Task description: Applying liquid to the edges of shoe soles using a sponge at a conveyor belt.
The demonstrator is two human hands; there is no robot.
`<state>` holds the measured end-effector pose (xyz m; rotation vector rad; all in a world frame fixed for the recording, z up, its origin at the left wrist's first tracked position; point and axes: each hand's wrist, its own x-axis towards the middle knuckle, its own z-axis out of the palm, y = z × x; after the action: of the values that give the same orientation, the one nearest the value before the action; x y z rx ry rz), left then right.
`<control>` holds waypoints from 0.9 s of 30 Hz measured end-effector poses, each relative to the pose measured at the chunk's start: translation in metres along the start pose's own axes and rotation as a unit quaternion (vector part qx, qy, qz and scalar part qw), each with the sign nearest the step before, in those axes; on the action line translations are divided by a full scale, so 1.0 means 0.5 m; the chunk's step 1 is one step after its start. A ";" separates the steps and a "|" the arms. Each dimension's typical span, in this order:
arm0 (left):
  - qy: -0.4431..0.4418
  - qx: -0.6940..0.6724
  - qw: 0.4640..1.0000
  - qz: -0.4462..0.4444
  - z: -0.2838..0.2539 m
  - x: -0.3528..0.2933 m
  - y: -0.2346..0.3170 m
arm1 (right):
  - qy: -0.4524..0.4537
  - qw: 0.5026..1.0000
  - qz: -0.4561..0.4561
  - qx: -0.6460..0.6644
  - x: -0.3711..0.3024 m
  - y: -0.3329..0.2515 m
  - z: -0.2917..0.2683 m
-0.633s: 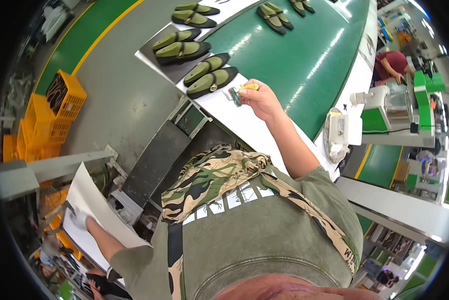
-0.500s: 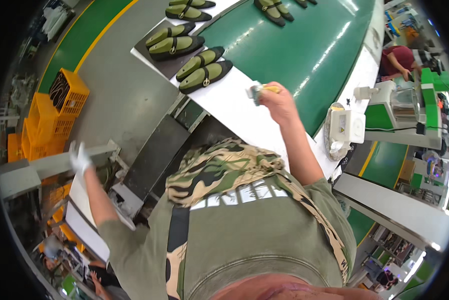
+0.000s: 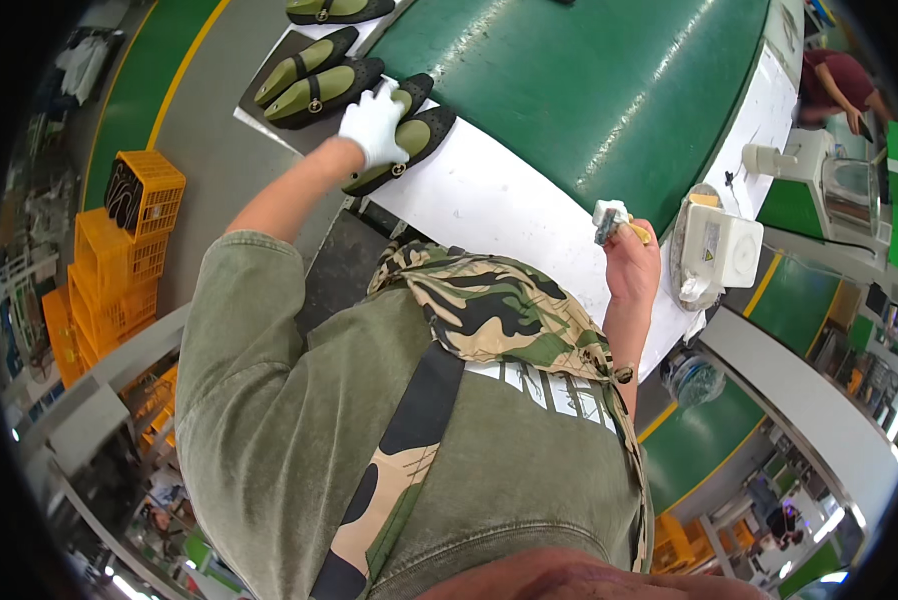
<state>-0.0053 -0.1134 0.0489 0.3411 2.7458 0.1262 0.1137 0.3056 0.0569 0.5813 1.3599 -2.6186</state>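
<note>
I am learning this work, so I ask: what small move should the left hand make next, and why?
Probably the left hand should take a firm hold of the nearest pair of shoes: it is gloved and lies over them, while the right hand holds the yellow-handled tool well apart from them. Whether the left hand already grips is unclear.

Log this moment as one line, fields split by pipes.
left hand: gloved, at nearest shoe pair | right hand: bare, holding yellow-handled tool | nearby: white tabletop, green surface
</note>
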 end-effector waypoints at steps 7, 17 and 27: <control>0.111 -0.001 0.991 0.072 0.142 -0.055 0.004 | 0.081 0.996 -0.018 0.040 0.023 0.016 0.022; -0.138 -0.028 0.990 -0.032 0.107 0.000 0.029 | 0.087 0.996 -0.013 -0.033 0.099 -0.007 0.074; -0.065 -0.854 0.511 0.075 0.064 -0.081 0.159 | 0.080 0.983 -0.059 -0.156 0.093 -0.043 0.031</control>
<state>0.0605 -0.0456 0.0440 -0.0531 1.1900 2.3349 0.0605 0.3081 0.0627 0.6921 1.8608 -2.4127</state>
